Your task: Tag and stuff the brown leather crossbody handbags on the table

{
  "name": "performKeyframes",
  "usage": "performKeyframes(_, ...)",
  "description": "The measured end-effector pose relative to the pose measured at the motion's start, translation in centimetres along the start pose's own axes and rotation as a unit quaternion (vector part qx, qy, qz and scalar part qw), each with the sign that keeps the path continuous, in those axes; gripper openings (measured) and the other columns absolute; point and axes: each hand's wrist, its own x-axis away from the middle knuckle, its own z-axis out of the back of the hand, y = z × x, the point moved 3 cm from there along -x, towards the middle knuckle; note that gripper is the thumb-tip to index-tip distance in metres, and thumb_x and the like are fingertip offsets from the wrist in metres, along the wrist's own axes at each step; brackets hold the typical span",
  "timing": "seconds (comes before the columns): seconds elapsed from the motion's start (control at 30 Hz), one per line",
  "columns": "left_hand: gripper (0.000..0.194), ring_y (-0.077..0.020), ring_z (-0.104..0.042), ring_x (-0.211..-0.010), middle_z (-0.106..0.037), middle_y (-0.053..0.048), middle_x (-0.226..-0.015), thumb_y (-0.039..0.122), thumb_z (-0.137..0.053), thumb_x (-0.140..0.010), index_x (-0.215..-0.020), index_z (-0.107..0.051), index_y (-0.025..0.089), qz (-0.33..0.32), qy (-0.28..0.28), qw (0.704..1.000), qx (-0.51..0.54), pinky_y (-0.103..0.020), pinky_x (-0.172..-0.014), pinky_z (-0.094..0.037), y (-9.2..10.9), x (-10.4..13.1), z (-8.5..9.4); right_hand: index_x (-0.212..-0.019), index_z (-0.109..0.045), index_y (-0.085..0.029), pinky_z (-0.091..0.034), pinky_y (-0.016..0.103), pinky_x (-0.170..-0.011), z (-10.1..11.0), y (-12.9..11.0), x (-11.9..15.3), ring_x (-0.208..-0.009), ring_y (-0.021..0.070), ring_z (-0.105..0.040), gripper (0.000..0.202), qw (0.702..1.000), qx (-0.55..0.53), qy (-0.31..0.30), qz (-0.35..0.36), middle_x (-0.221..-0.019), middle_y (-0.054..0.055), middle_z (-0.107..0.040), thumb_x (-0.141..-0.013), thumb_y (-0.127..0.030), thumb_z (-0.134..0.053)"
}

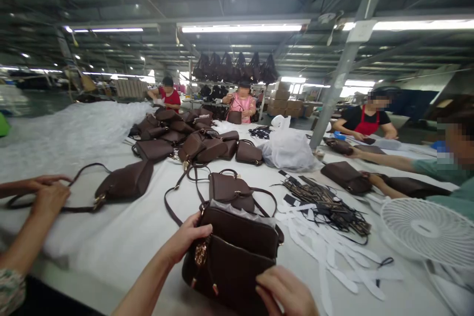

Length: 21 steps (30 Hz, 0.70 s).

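A dark brown bag [233, 261] stands tilted in front of me, clear plastic showing at its top and a gold tassel on its left side. My left hand [187, 237] grips the bag's upper left edge, thumb on the front. At the lower right of the bag's front is my right hand [283, 289], its fingers bent together against the surface; whether they pinch anything is hidden. Just behind stands another brown bag [231, 190] with a looped strap.
Brown bags [185, 133] are heaped farther back on the white table [155, 227]. Black tags [329, 202], white strips [322, 256] and a white fan [425, 229] lie rightward. At left, another person's hands [48, 192] hold a bag strap. Several people work around.
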Motion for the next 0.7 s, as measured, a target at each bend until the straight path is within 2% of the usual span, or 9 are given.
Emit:
performKeyframes(0.1, 0.057, -0.0290, -0.065, -0.095, -0.073, -0.008, -0.097, 0.035, -0.080, -0.062, -0.113, -0.065, 0.014, -0.036, 0.008, 0.999, -0.020, -0.036, -0.085, -0.050, -0.4, 0.5, -0.1, -0.126, -0.058, -0.027, -0.048, 0.043, -0.099, 3.8, 1.0, -2.2, -0.118, 0.0299, -0.056, 0.046, 0.988, -0.015, 0.112, -0.106, -0.126, 0.011, -0.060, -0.081, -0.034, -0.067)
performKeyframes(0.17, 0.054, -0.0300, -0.062, -0.101, -0.072, -0.007, -0.099, 0.035, -0.080, -0.063, -0.110, -0.066, 0.014, -0.055, 0.012, 0.998, -0.042, -0.036, -0.088, -0.049, -0.5, 0.8, -0.1, -0.132, -0.053, -0.026, -0.045, 0.046, -0.104, 4.3, 1.6, -3.2, -0.125, 0.0309, -0.051, 0.056, 0.989, -0.039, 0.074, -0.122, -0.135, 0.010, -0.055, -0.079, -0.037, -0.068)
performKeyframes(0.23, 0.053, -0.0307, -0.059, -0.108, -0.071, -0.007, -0.105, 0.036, -0.077, -0.067, -0.114, -0.064, 0.015, -0.063, 0.006, 0.995, -0.073, -0.038, -0.093, -0.047, -0.5, 1.2, 0.0, -0.133, -0.054, -0.026, -0.046, 0.043, -0.104, 3.6, 2.1, -3.4, -0.124, 0.0289, -0.052, 0.051, 0.992, -0.048, 0.025, -0.113, -0.135, 0.009, -0.055, -0.083, -0.034, -0.062)
performKeyframes(0.33, 0.062, -0.0312, -0.055, -0.115, -0.065, -0.010, -0.120, 0.034, -0.075, -0.071, -0.127, -0.056, 0.015, -0.073, -0.007, 0.991, -0.112, -0.041, -0.099, -0.043, 0.0, 2.3, 0.3, -0.131, -0.055, -0.026, -0.047, 0.040, -0.104, 2.5, 2.1, -2.9, -0.124, 0.0275, -0.054, 0.047, 0.995, -0.034, 0.021, -0.093, -0.136, 0.009, -0.055, -0.085, -0.031, -0.059)
performKeyframes(0.4, 0.073, -0.0314, -0.052, -0.117, -0.056, -0.013, -0.133, 0.028, -0.076, -0.069, -0.135, -0.047, 0.017, -0.109, 0.054, 0.978, -0.171, -0.044, -0.101, -0.041, 0.9, 3.4, 0.5, -0.125, -0.059, -0.025, -0.047, 0.040, -0.104, 2.2, 1.7, -2.6, -0.125, 0.0282, -0.053, 0.042, 0.996, -0.022, 0.027, -0.081, -0.137, 0.009, -0.054, -0.083, -0.031, -0.061)
performKeyframes(0.43, 0.076, -0.0313, -0.051, -0.118, -0.051, -0.014, -0.138, 0.024, -0.075, -0.069, -0.139, -0.043, 0.018, -0.144, 0.102, 0.959, -0.223, -0.045, -0.103, -0.040, 1.5, 4.1, 0.4, -0.120, -0.061, -0.025, -0.047, 0.041, -0.104, 2.3, 1.3, -2.7, -0.127, 0.0289, -0.051, 0.038, 0.997, -0.015, 0.028, -0.076, -0.139, 0.009, -0.052, -0.083, -0.030, -0.062)
performKeyframes(0.5, 0.075, -0.0300, -0.048, -0.121, -0.046, -0.013, -0.142, 0.018, -0.070, -0.072, -0.140, -0.040, 0.022, -0.231, 0.174, 0.887, -0.359, -0.049, -0.106, -0.036, 3.0, 5.4, -0.7, -0.109, -0.064, -0.023, -0.045, 0.044, -0.106, 2.7, 0.4, -3.0, -0.131, 0.0305, -0.047, 0.028, 0.997, -0.008, 0.019, -0.068, -0.143, 0.010, -0.048, -0.081, -0.028, -0.063)
performKeyframes(0.57, 0.063, -0.0273, -0.048, -0.120, -0.052, -0.010, -0.134, 0.013, -0.064, -0.076, -0.135, -0.046, 0.023, -0.296, 0.147, 0.806, -0.492, -0.048, -0.106, -0.037, 4.1, 6.2, -2.9, -0.099, -0.064, -0.022, -0.044, 0.046, -0.107, 3.2, -0.5, -3.6, -0.133, 0.0314, -0.044, 0.020, 0.998, -0.018, -0.009, -0.064, -0.145, 0.011, -0.045, -0.080, -0.025, -0.063)
performKeyframes(0.7, 0.030, -0.0247, -0.053, -0.101, -0.064, -0.007, -0.102, 0.005, -0.058, -0.080, -0.106, -0.062, 0.019, -0.317, 0.071, 0.683, -0.654, -0.042, -0.093, -0.048, 4.3, 6.5, -6.2, -0.100, -0.064, -0.022, -0.045, 0.046, -0.105, 4.6, -1.1, -4.4, -0.130, 0.0302, -0.048, 0.019, 0.989, -0.102, -0.064, -0.090, -0.144, 0.011, -0.046, -0.081, -0.025, -0.064)
